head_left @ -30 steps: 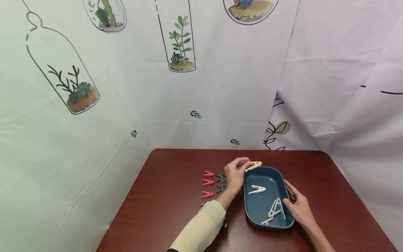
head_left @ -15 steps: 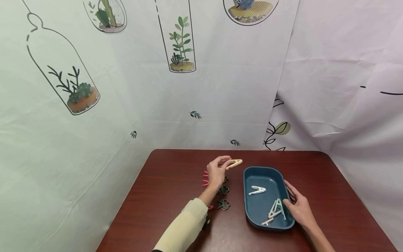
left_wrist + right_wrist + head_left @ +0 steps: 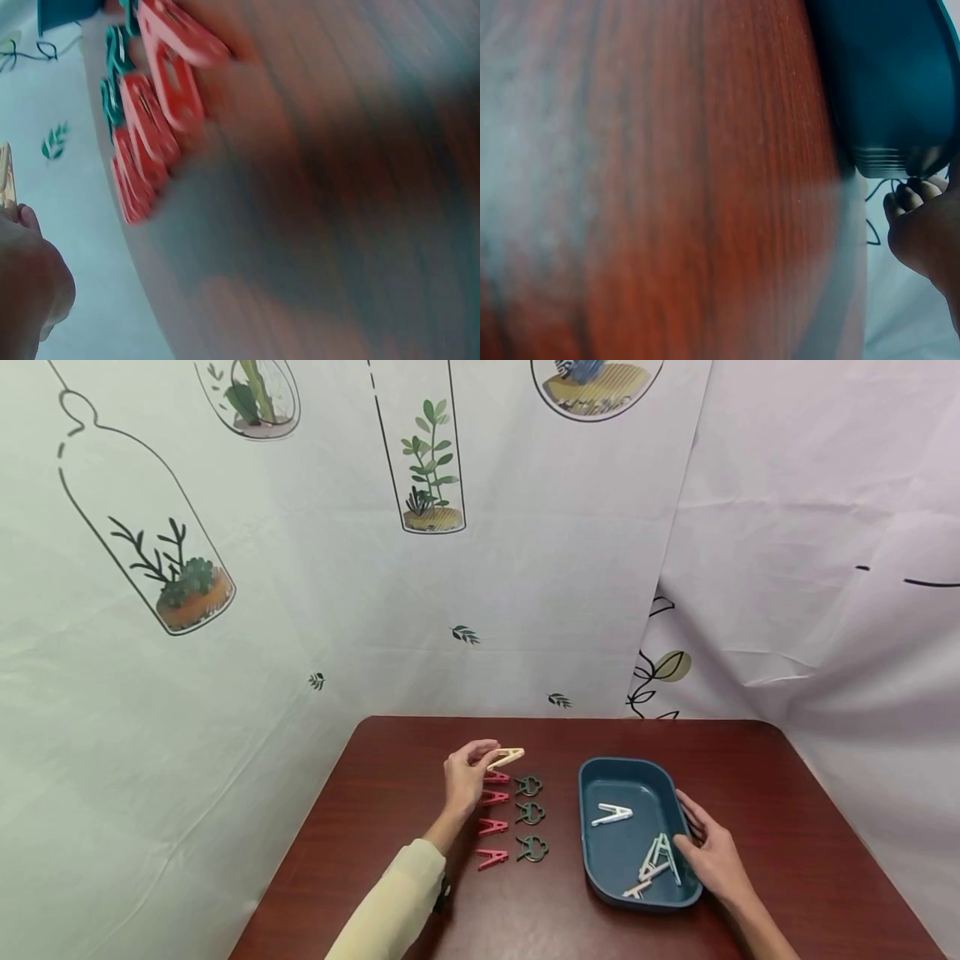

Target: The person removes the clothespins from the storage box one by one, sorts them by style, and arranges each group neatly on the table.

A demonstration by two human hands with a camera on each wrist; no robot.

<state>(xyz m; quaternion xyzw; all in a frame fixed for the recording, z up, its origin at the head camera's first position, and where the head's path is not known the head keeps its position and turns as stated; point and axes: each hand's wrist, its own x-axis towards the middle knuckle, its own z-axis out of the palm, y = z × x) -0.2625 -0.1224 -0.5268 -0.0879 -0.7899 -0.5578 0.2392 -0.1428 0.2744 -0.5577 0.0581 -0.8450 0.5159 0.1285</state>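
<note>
the left hand [image 3: 465, 777] is pinching a cream clip [image 3: 507, 758] between thumb and fingers, and the clip is pointing rightward from the fingertips, hovering above the table by the farthest of the red clips [image 3: 492, 827]. the right hand [image 3: 708, 847] is gripping the right side of the blue tray [image 3: 648, 810]. compared with a second ago, the cream clip is hanging farther left, well apart from the tray's rim, while the right hand is staying put.

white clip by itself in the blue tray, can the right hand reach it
Probably yes: the white clip lies uncovered in the open blue tray, though the right hand holds that tray and would likely need to let go.
</note>
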